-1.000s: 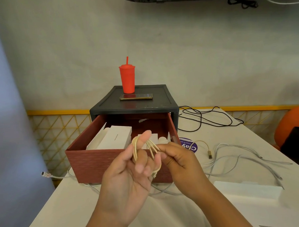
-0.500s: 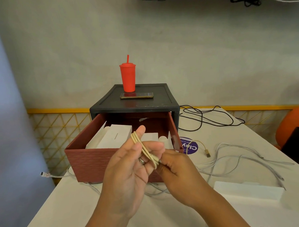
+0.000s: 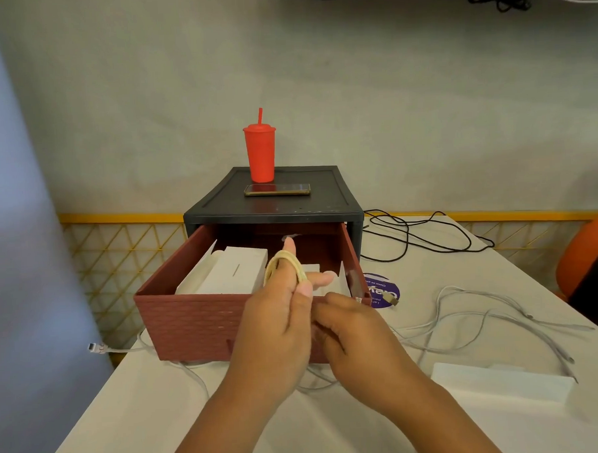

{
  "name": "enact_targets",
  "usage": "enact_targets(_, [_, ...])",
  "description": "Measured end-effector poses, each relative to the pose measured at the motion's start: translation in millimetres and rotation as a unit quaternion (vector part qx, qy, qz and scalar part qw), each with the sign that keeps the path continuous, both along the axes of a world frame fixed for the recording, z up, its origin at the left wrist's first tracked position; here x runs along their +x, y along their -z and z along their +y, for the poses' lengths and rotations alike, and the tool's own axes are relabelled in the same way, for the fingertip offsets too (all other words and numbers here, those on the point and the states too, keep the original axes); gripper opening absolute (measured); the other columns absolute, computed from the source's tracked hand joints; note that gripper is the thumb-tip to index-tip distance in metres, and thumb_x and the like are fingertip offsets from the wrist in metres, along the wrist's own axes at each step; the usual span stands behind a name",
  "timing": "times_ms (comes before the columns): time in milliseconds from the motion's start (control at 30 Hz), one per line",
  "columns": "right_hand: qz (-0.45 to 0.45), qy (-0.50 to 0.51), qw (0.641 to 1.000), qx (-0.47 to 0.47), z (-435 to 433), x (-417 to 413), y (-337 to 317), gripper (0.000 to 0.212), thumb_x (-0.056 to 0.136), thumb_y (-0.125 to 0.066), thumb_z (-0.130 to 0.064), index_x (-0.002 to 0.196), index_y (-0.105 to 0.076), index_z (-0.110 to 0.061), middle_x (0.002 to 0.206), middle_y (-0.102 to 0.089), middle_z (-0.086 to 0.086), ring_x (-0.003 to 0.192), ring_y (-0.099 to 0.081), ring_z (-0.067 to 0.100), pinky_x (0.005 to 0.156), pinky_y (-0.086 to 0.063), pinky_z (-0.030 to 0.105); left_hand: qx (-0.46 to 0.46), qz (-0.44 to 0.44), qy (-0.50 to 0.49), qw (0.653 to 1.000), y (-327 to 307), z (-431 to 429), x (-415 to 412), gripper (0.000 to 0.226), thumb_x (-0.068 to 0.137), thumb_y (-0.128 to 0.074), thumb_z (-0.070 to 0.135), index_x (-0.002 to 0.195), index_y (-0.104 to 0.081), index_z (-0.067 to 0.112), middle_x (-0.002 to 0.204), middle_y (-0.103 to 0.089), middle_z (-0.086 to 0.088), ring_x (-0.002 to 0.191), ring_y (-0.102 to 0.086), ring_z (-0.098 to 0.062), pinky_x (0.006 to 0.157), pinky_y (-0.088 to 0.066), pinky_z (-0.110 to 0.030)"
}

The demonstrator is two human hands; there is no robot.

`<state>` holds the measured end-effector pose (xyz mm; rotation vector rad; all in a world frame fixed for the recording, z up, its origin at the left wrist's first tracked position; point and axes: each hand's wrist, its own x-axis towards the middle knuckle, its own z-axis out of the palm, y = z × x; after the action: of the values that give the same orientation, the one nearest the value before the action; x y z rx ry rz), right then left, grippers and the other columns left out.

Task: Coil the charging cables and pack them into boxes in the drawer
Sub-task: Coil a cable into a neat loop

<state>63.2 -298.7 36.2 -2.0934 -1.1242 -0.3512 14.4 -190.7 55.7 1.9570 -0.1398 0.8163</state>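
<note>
Cream cable (image 3: pixel 300 274) was wound into a tight oval coil. It stood upright, long axis near vertical, top leaning a little left, seen almost edge-on. The coil was held in the air above the front of the open red-brown drawer (image 3: pixel 192 320), not inside it.

The left hand (image 3: pixel 274 330) had the coil looped round its raised fingers (image 3: pixel 289 244). One fingertip poked up through the top of the loop, and another digit stuck out to the right under the lower end. The left fingers were partly curled and gripped the loops.

The right hand (image 3: pixel 357 336) sat just right of and below the coil, touching the left hand. Its fingers were curled inward, but I cannot tell whether they pinched the cable's tail because that part was hidden. A gold plug (image 3: pixel 393 301) lay on the desk (image 3: pixel 128 422) beyond the right hand, by a purple sticker (image 3: pixel 379 286).

White boxes (image 3: pixel 231 273) lay in the drawer behind the coil. Loose white cables (image 3: pixel 483 321) and one more white box (image 3: pixel 499 382) were on the desk to the right.
</note>
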Motion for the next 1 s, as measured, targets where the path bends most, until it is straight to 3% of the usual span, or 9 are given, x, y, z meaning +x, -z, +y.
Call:
enact_targets(67, [-0.006,0.017,1.0,0.012,-2,2,-2,0.031,0.086,-0.043,-0.02,0.105,-0.067,-0.02,0.094,-0.06,-0.003,0.086,-0.048,0.007,0.074,-0.037,0.011,0.096,0.01,-0.044,0.994,2,4,3,0.041,0.098,-0.033,0.027,0.137,-0.042,0.017,0.084,-0.057,0.037,0.089,-0.05,0.022,0.077,-0.035,0.004])
enact_targets(200, [0.023,0.034,0.998,0.056,-7,14,-7,0.021,0.088,-0.048,-0.023,0.09,-0.069,-0.021,0.083,-0.057,-0.005,0.084,-0.051,0.011,0.07,-0.039,0.016,0.168,0.085,-0.074,0.979,1,16,1,0.025,0.098,-0.034,0.026,0.116,-0.049,0.016,0.082,-0.058,0.007,0.077,-0.057,-0.006,0.064,-0.045,-0.017])
enact_targets(300, [0.036,0.017,0.997,0.066,-3,18,-9,0.019,0.088,-0.051,-0.022,0.09,-0.07,-0.019,0.08,-0.054,-0.009,0.082,-0.051,0.007,0.069,-0.039,0.015,0.147,0.139,-0.01,0.979,-1,16,-3,0.02,0.097,-0.036,0.033,0.086,-0.05,0.023,0.099,-0.063,0.005,0.085,-0.058,-0.008,0.081,-0.049,-0.036])
enact_targets(467, [0.053,0.006,0.993,0.108,-4,27,-18,0.016,0.088,-0.059,-0.012,0.086,-0.07,-0.022,0.083,-0.057,-0.009,0.083,-0.054,0.005,0.07,-0.043,0.012,0.082,0.156,0.013,0.984,2,23,-4,0.03,0.093,-0.046,0.036,0.083,-0.063,0.013,0.076,-0.063,-0.009,0.07,-0.059,-0.022,0.069,-0.051,-0.043])
enact_targets(600, [0.078,-0.013,0.99,0.12,-5,31,-23,0.031,0.088,-0.059,-0.011,0.077,-0.063,-0.04,0.08,-0.056,-0.015,0.083,-0.055,0.002,0.073,-0.042,0.01,-0.061,0.165,0.057,0.983,2,23,-6,0.032,0.094,-0.046,0.026,0.07,-0.067,0.027,0.046,-0.052,0.012,0.048,-0.048,-0.002,0.054,-0.045,-0.016])
enact_targets(667, [0.081,-0.017,0.986,0.142,-5,33,-27,0.035,0.088,-0.058,-0.009,0.077,-0.06,-0.042,0.081,-0.057,-0.014,0.082,-0.055,0.003,0.072,-0.04,0.008,-0.178,0.162,0.114,0.964,0,24,-7,0.034,0.092,-0.05,0.028,0.064,-0.069,0.025,0.04,-0.034,0.009,0.044,-0.036,-0.004,0.054,-0.045,-0.018])
enact_targets(800, [0.117,0.012,0.977,0.175,-13,47,-31,0.036,0.09,-0.053,-0.006,0.076,-0.058,-0.038,0.067,-0.059,-0.021,0.068,-0.055,-0.005,0.06,-0.039,0.006,-0.394,0.119,0.208,0.887,-7,30,-10,0.027,0.084,-0.055,0.026,0.065,-0.068,0.012,0.04,-0.026,0.007,0.036,-0.028,-0.006,0.044,-0.042,-0.021])
enact_targets(900, [0.12,0.044,0.982,0.139,-17,58,-30,0.035,0.091,-0.052,-0.006,0.075,-0.057,-0.037,0.064,-0.058,-0.029,0.066,-0.053,-0.008,0.059,-0.039,0.005,-0.481,0.114,0.253,0.832,-12,31,-13,0.032,0.078,-0.048,0.03,0.062,-0.067,0.01,0.038,-0.025,0.007,0.032,-0.027,-0.005,0.039,-0.041,-0.019])
enact_targets(1000, [0.113,0.058,0.985,0.117,-18,61,-30,0.034,0.092,-0.05,-0.005,0.077,-0.056,-0.035,0.068,-0.058,-0.022,0.07,-0.054,-0.004,0.062,-0.039,0.003,-0.512,0.105,0.282,0.805,-13,30,-14,0.022,0.071,-0.065,0.03,0.064,-0.068,0.009,0.038,-0.023,0.007,0.032,-0.027,-0.004,0.038,-0.042,-0.019])
